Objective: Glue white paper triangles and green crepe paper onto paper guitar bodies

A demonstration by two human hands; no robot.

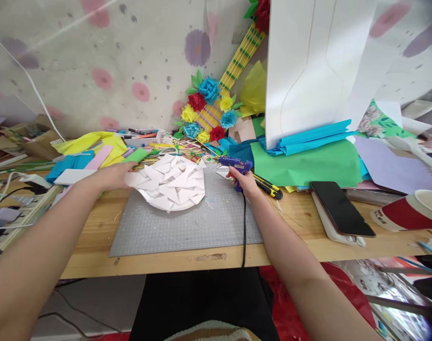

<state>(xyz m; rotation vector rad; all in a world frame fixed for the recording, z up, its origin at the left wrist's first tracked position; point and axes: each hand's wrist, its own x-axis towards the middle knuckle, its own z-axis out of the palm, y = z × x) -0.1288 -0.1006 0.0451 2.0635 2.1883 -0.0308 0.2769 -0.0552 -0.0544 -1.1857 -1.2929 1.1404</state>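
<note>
On the grey cutting mat (159, 234) a round white disc (173, 182), covered with overlapping angular white pieces, is tilted up at its far side. At its left edge, my left hand (118, 176) closes on the rim, with the fingertips partly hidden. My right hand (244, 182) is wrapped round a purple glue gun (235, 164), whose nozzle points left toward the disc without touching it. From the gun's handle a black cord (244, 232) runs down over the table edge. A yellow and black utility knife (267, 185) lies just right of the gun.
Behind stand a paper-flowered yellow guitar shape (228, 76) and a tall white board (301, 61). Coloured paper (308, 163) piles up at the right, near a phone (340, 207) and a paper cup (411, 210). A power strip (22, 218) lies left.
</note>
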